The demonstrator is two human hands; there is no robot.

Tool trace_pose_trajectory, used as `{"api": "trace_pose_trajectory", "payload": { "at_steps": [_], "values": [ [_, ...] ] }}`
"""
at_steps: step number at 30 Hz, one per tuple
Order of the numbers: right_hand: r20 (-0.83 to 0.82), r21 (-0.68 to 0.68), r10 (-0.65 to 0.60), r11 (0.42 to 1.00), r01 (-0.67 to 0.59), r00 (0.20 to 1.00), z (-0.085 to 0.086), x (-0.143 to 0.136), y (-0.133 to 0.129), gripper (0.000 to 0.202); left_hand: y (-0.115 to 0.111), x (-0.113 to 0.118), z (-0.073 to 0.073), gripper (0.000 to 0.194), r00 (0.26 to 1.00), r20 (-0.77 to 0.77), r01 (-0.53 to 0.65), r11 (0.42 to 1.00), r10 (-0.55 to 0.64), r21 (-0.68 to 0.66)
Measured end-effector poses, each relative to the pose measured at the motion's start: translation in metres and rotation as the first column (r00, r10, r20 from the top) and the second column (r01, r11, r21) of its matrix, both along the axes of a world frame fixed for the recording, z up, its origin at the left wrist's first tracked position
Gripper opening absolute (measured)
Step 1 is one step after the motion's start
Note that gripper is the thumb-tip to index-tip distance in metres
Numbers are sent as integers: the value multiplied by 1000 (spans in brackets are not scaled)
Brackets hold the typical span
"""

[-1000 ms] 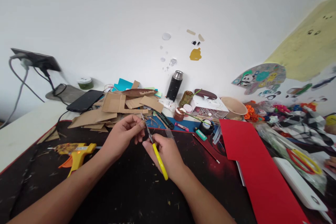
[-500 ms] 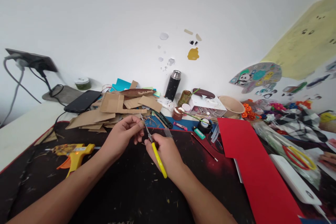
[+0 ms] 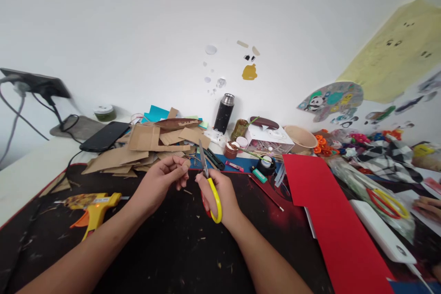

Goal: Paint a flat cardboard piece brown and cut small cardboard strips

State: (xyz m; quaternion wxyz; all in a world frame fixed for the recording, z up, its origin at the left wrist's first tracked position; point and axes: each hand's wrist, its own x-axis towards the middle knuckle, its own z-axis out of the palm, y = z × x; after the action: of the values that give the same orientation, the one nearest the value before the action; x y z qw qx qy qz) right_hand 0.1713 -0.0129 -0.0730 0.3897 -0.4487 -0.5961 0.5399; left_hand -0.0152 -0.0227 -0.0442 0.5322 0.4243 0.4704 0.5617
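My right hand [image 3: 220, 195] is closed round the yellow and red handles of a pair of scissors [image 3: 215, 202], whose blades point up and away from me. To the left of the blades, my left hand [image 3: 171, 174] has thumb and forefinger pinched together. Whatever lies in that pinch is too small to make out. Below the hands, a small brown scrap [image 3: 188, 191] rests on the dark mat [image 3: 165, 248]. Beyond the hands lies a pile of cut cardboard [image 3: 144, 138].
A yellow hot glue gun [image 3: 98, 206] lies at the left. Red card [image 3: 330, 220] and a white power bank-like device [image 3: 382, 229] lie at the right. A black flask [image 3: 223, 114] stands by the wall. Another person's hand [image 3: 429, 206] shows at the far right.
The scissors have turned more upright and moved away from my left hand's fingertips. A small brown scrap now shows on the mat. The whole view has shifted slightly.
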Motion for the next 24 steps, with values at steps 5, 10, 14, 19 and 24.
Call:
{"api": "trace_pose_trajectory", "payload": {
  "at_steps": [5,10,14,19,24],
  "values": [
    [-128,-30,-24,999,20,992,12,-1,-1,47,0,0,-2,55,998,-37,56,998,-57,-6],
    [-172,-62,-47,997,37,984,17,-1,0,52,-2,1,-2,61,981,-126,145,988,-151,-50],
    [-175,-63,-11,998,0,985,15,-1,1,51,-5,4,0,60,946,-207,241,968,-249,-66],
    [-146,-68,-30,997,20,989,13,0,2,48,-6,4,1,60,961,-195,196,980,-198,-29],
    [-182,-67,-12,998,0,983,13,-1,1,47,-5,1,0,60,955,-206,205,976,-215,-69]
  ]
}}
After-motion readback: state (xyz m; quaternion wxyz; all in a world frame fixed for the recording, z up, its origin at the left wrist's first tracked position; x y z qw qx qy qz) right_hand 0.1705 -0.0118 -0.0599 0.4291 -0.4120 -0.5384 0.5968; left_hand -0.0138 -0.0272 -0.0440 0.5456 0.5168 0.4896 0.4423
